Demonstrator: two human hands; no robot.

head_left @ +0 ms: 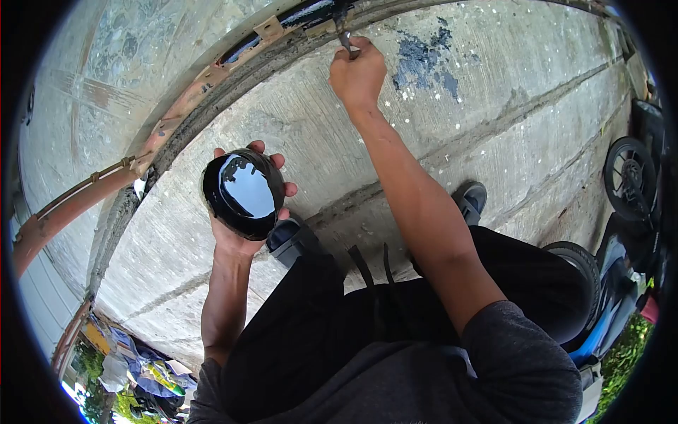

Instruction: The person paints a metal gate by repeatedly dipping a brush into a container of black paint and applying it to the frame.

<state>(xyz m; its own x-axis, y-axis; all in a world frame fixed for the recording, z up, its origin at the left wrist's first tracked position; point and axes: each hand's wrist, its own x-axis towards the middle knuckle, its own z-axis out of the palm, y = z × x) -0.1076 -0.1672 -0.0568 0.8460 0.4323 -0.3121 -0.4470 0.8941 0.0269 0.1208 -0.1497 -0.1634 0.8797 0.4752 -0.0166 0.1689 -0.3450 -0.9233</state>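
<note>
My left hand (pixel 239 240) cups a round container (pixel 277 185) from below, its fingers wrapped around the side. Glossy black paint (pixel 247 187) fills it and reflects the bright sky. Out at the top, my right hand (pixel 359 76) grips a paintbrush (pixel 342 35) by its handle. The brush's dark bristles are at the lower edge of a curved metal rail (pixel 201 88), where a stretch of wet black paint shows. Farther left, the rail is bare reddish brown.
Grey concrete ground (pixel 296 127) with white specks lies underfoot, with a dark paint stain (pixel 424 60) right of the brush. My shoes (pixel 291 240) rest below. A motorbike wheel (pixel 628 177) stands at right; cloths and bags (pixel 145 367) lie at lower left.
</note>
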